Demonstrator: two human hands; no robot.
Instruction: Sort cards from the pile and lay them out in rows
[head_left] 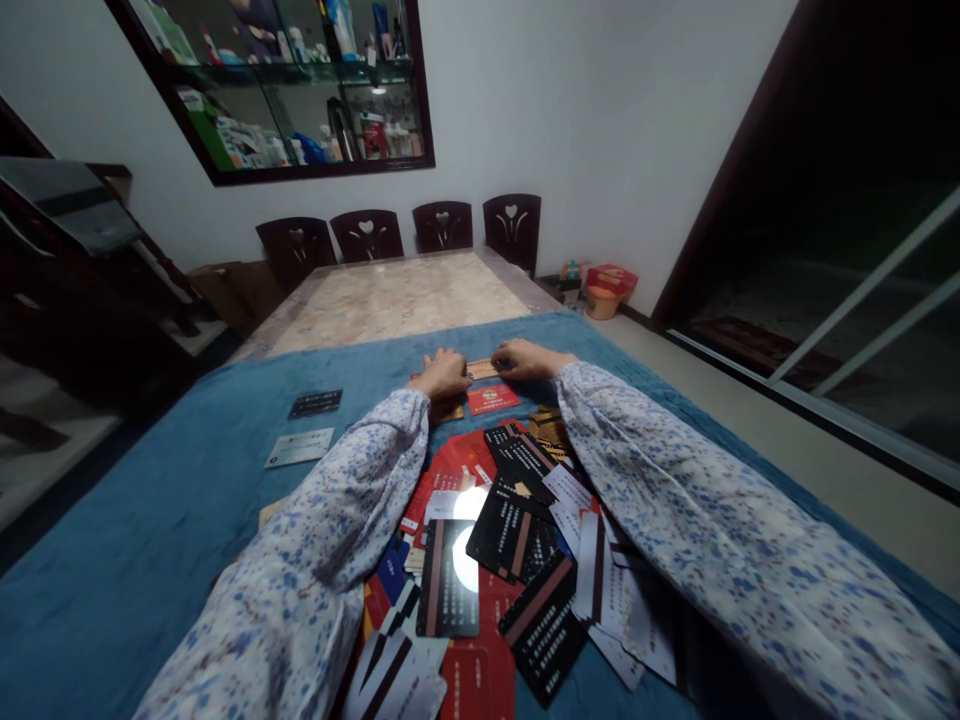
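My left hand (444, 373) and my right hand (529, 358) are both on the far part of the blue cloth, arms stretched forward. Between them is a flat orange card (482, 369); the curled fingers of each hand close on one of its ends. My fingertips are partly hidden. Just nearer lies a red card (493, 399) with a pale emblem. Below my wrists spreads a loose heap of plastic cards: black striped cards (450, 580), white striped cards (596, 570), red cards (450, 465) and gold cards (550, 432).
To the left, a black card (316, 403) and a silver card (299, 447) lie apart on the blue cloth (187, 470). Beyond it shows the bare marble tabletop (397, 295), with dark chairs (367, 235) behind. A red bag (613, 280) stands on the floor by the wall.
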